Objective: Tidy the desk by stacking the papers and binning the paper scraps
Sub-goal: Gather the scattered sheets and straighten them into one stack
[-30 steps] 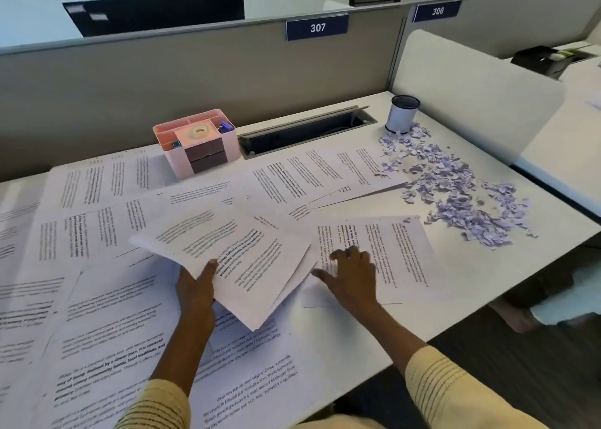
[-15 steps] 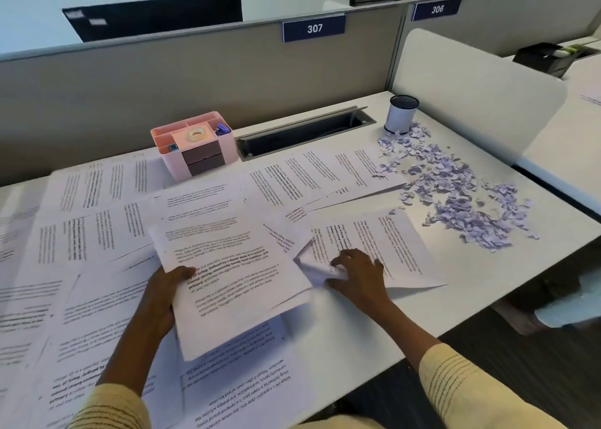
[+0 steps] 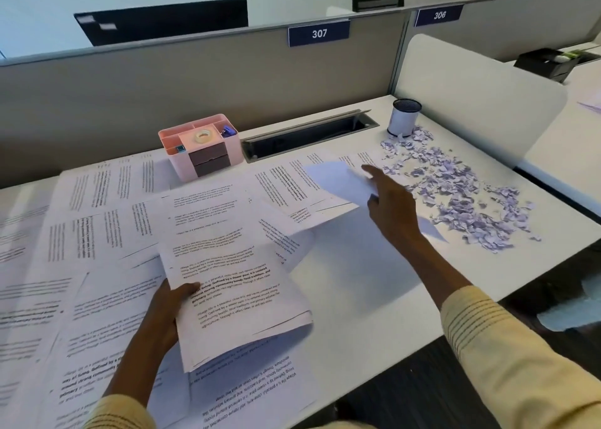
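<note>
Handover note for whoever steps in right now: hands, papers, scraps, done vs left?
Left hand: grip on the gathered stack, held above the desk.
Right hand: lifting a sheet at the desk's right, beside the scraps; its grip is blurred.
Loose papers cover the left and centre.
Scraps lie spread in front of the small bin.
Done: a few sheets stacked.
Left: gather the remaining papers, bin all scraps.

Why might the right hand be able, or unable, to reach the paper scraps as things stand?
Probably able: the right hand hovers beside the paper scraps, with nothing between them. It seems to hold a sheet, which may hamper scooping.
</note>
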{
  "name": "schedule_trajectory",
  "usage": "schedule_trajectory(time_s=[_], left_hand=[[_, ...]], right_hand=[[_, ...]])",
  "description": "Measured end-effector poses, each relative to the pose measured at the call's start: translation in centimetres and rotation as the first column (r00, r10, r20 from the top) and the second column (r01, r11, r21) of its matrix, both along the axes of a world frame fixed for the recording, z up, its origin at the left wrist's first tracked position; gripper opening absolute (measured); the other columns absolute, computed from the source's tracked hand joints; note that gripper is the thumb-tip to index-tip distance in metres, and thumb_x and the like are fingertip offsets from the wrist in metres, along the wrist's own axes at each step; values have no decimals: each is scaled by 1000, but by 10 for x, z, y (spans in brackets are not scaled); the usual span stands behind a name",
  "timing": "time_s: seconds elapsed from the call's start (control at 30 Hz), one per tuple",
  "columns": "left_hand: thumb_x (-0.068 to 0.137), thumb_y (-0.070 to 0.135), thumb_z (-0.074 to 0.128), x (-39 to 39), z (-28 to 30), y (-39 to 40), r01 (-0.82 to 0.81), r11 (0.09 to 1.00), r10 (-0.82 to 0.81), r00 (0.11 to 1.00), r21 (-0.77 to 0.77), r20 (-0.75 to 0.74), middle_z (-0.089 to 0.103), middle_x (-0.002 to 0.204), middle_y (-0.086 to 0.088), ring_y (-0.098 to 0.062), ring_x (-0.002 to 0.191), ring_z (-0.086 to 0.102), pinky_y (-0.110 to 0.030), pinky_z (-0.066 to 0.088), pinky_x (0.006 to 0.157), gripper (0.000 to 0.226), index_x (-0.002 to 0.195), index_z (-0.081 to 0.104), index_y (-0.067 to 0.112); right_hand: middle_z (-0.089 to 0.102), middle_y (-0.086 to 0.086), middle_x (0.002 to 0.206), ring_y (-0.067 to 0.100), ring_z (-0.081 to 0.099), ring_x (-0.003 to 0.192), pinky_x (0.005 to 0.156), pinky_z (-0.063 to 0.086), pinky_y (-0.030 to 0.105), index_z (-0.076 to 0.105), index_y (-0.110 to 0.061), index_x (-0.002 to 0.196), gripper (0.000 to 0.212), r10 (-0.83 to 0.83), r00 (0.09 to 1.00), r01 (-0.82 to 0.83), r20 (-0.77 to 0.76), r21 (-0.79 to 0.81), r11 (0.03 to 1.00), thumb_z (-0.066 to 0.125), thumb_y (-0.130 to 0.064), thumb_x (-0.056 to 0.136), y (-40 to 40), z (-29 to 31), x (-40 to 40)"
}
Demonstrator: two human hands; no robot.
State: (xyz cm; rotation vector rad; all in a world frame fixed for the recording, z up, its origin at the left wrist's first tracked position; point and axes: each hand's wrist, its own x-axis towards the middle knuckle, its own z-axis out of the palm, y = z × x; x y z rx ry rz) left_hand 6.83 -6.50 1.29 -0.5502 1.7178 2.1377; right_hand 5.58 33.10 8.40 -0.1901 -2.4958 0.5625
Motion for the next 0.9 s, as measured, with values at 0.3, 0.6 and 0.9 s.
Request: schedule_trajectory(time_s=[0.3,0.6,0.9], left_hand=[[87,2,60,3,-5,9,56,998,-56,998,-14,-41,66,116,-17,-40,101,65,-56,55,78,39,124,55,15],[94,13,55,2,-18,-2,-35,999,34,998,24,43,65,116,-18,-33,94,65,-42,57,69,29,123,58,10],[96,49,40,-4,-20,-24,-2,965,-44,985,263,168,70,111,-15,-34,95,68,-47,57,77,47,119,61,14]], right_hand=[[67,11,115,31,66,96,80,55,42,46,-15,136,66,123,969,-119,-214,33,992,65,5,77,-75,61,4],[64,5,107,19,60,88,82,49,41,37,-21,139,70,646,762,-646,41,-12,763,60,2,78,-176,-2,44],[47,-12,138,19,15,143,108,3,64,61,-32,117,56,643,390,-826,659,-59,561,63,-4,69,-158,-76,54]])
